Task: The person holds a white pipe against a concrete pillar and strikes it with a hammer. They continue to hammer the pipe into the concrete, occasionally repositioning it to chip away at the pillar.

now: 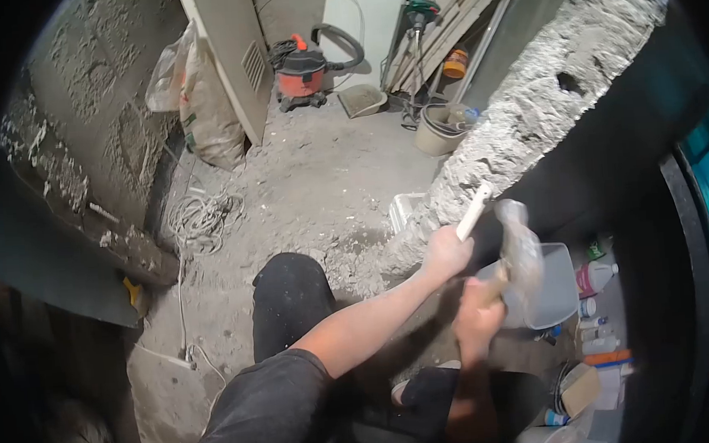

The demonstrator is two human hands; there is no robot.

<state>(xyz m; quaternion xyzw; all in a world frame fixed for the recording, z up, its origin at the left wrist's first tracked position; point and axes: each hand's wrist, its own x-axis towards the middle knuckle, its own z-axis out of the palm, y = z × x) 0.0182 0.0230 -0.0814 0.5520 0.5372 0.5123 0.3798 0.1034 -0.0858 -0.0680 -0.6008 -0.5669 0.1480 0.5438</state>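
My left hand [446,254] is closed around a white rod-like tool [474,211], whose upper end is set against the broken edge of a rough concrete wall [542,104]. My right hand [478,318] grips the handle of a hammer [520,252]; its head is blurred with motion just right of the rod. Both hands are close together in front of the wall's lower edge. My knee in black trousers [294,298] is bent below my left arm.
Rubble and dust cover the floor [328,182]. At the back stand an orange shop vacuum [301,70], a dustpan [361,101], a bucket [438,127] and leaning planks [455,12]. A sack [205,109] and coiled rope [200,219] lie left. Bottles [597,276] and a plastic tub [558,290] sit right.
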